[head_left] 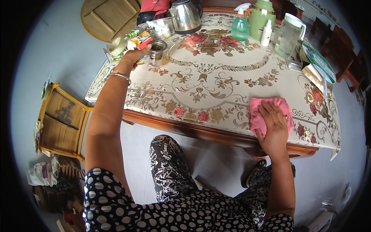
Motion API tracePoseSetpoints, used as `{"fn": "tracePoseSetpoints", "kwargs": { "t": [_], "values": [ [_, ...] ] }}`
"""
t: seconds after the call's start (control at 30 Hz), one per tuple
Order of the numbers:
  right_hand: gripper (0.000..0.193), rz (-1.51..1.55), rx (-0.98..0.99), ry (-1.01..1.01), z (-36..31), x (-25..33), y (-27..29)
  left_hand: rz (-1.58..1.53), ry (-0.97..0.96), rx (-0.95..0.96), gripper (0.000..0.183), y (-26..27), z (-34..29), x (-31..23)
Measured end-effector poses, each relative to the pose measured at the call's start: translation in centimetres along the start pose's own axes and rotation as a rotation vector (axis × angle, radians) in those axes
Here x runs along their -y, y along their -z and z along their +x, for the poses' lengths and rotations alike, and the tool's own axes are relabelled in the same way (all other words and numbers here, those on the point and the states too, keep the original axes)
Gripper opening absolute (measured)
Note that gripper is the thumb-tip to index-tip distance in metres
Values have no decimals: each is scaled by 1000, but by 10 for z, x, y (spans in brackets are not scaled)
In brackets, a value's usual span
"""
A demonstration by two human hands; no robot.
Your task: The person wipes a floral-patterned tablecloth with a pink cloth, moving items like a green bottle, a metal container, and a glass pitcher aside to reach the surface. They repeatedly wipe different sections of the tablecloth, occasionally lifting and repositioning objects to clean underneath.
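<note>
My right hand [273,129] lies flat on a folded pink cloth [284,106], pressing it to the tablecloth near the table's front edge. Its fingers are stretched out over the cloth. At the far left of the table, my left hand [133,58] reaches out with one finger extended and the thumb apart. That finger comes close to a clear cup with a metal strainer [157,54]; whether it touches is unclear. Beside this hand are a roll of patterned tape [117,47] and a heap of colourful packets [140,35]. Several small white bottles [165,30] stand behind the cup.
A steel kettle [185,17], green spray bottle [240,29], green thermos [262,17], small white bottle [266,34] and glass jug [289,36] line the back. A green-and-white fan [319,63] lies right on the floral tablecloth [205,87]. A wooden chair [63,120] stands left; a person [154,7] is behind.
</note>
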State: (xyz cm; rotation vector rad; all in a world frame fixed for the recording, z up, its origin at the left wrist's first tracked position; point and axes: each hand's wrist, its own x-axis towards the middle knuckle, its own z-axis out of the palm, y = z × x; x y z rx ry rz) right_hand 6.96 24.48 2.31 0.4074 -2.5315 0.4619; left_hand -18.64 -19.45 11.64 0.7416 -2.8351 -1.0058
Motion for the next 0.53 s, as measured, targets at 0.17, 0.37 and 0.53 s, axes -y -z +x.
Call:
{"fn": "tracePoseSetpoints", "kwargs": {
  "t": [0.17, 0.37, 0.53],
  "values": [
    [66, 16, 5, 16, -1, -1, -2, 73, -38, -18, 66, 15, 10, 7],
    [67, -3, 16, -1, -1, -4, -2, 225, -84, 90, 69, 23, 0, -20],
    [68, 19, 33, -16, -1, -4, -3, 313, -82, 75, 61, 30, 13, -29]
  ]
}}
